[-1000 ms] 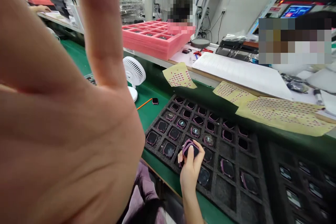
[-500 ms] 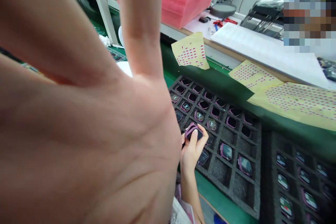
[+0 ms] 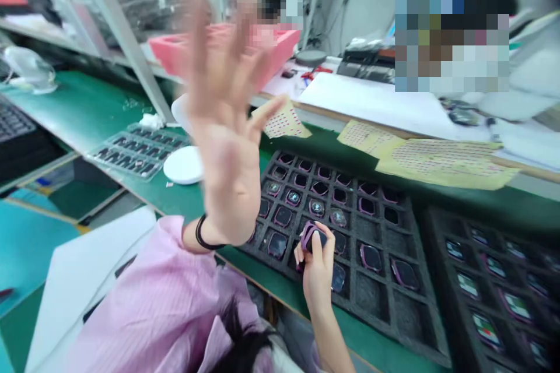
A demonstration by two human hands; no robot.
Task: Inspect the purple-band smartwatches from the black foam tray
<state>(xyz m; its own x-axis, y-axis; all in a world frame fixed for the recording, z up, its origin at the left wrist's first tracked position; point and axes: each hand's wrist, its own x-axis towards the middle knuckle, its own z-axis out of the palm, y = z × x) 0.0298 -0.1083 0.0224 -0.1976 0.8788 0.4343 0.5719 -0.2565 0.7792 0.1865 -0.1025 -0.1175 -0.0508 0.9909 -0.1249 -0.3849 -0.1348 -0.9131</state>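
Note:
My left hand (image 3: 223, 140) is raised in the air, blurred, palm toward me with fingers spread, and holds nothing. A black band circles its wrist. My right hand (image 3: 317, 274) pinches a dark watch body in a purple frame (image 3: 313, 237) above a black foam tray (image 3: 431, 326). Several similar watch bodies lie in the tray's square cells, some with lit or patterned faces. The watch's face is partly hidden by my fingers.
A second dark tray (image 3: 490, 297) holds watches at the right. Yellow sheets with pink dots (image 3: 441, 163) lie beyond, by a white sheet (image 3: 371, 96). A pink foam tray (image 3: 175, 52), a white disc (image 3: 182, 164) and a plastic tray (image 3: 137, 151) stand on the green bench.
My left hand has moved away from the camera and no longer fills the left side. The view has swung left, showing a pink sleeve. My right hand still holds the watch.

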